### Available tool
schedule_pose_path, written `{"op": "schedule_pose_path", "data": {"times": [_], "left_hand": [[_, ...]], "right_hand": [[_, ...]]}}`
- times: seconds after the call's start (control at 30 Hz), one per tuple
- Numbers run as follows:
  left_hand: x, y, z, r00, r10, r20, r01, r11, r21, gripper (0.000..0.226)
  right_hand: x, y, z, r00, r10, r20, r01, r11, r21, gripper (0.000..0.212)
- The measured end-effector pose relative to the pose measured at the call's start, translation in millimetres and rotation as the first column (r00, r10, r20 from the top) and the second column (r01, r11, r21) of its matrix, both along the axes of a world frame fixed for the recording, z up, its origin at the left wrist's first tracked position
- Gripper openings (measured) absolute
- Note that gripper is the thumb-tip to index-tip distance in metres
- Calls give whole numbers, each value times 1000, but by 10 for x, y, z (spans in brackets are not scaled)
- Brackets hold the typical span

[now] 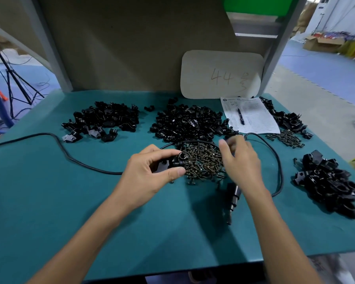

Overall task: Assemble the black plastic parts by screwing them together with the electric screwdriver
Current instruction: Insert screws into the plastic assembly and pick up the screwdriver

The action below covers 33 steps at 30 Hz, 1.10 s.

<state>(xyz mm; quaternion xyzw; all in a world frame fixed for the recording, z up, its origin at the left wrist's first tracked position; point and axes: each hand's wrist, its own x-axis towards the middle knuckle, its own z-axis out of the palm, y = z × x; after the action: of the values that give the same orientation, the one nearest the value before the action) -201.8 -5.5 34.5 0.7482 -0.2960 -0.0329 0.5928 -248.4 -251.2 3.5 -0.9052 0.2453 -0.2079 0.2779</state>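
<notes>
Left hand (152,171) at frame centre pinches a black plastic part (173,161) between thumb and fingers, beside the screw pile (203,160). Right hand (241,160) hovers blurred over that pile's right edge, grip impossible to tell. Below it the electric screwdriver (233,198) lies on the green table (70,212).

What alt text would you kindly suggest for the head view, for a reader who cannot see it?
A person's left hand grips a black plastic part beside a pile of screws on a green table, while the blurred right hand reaches over the pile. The electric screwdriver lies near the right wrist.
</notes>
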Motion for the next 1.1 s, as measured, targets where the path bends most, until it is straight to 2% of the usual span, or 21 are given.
{"op": "schedule_pose_path", "data": {"times": [0.03,0.1,0.17,0.23,0.27,0.37,0.47,0.53,0.7,0.8,0.87,0.97,1.1], "left_hand": [[6,12,-2,1000,-1,-8,1,1000,-7,39],[16,27,-7,1000,1,-15,-1,1000,4,40],[25,28,-10,1000,9,-6,-8,1000,22,39],[35,24,-21,1000,11,8,-12,1000,27,39],[42,23,-27,1000,10,9,-10,1000,25,38],[69,11,-37,1000,26,-8,-26,1000,13,39],[75,-18,-64,1000,24,-11,-23,999,29,40],[72,-32,-66,1000,21,-16,-21,999,24,40],[66,-65,-76,999,27,-26,-27,999,25,39],[59,-77,-82,999,21,-31,-20,1000,20,40],[56,-83,-87,999,21,-31,-20,999,28,41],[54,-107,-103,999,21,-34,-20,1000,21,39],[35,-143,-162,999,25,-46,-24,999,40,41]], "right_hand": [[32,-170,-82,986,-92,-136,87,995,-41,55],[84,-410,-232,909,-154,-387,162,987,-10,81],[117,-554,-326,879,-153,-451,203,977,65,77],[122,-677,-372,907,-167,-387,253,950,184,62],[109,-724,-393,933,-182,-311,280,910,306,54],[55,-749,-405,967,-250,-43,208,683,701,23],[9,-710,-381,949,-311,50,116,493,862,13],[-4,-667,-373,933,-342,111,49,425,904,15],[52,-592,-293,873,-433,222,-28,411,911,28],[117,-579,-195,833,-491,254,-121,286,950,24],[115,-527,-175,814,-522,256,-158,225,961,34],[71,-407,-207,750,-580,318,-328,90,940,47],[52,-230,-180,612,-719,330,-450,27,893,37]]}}
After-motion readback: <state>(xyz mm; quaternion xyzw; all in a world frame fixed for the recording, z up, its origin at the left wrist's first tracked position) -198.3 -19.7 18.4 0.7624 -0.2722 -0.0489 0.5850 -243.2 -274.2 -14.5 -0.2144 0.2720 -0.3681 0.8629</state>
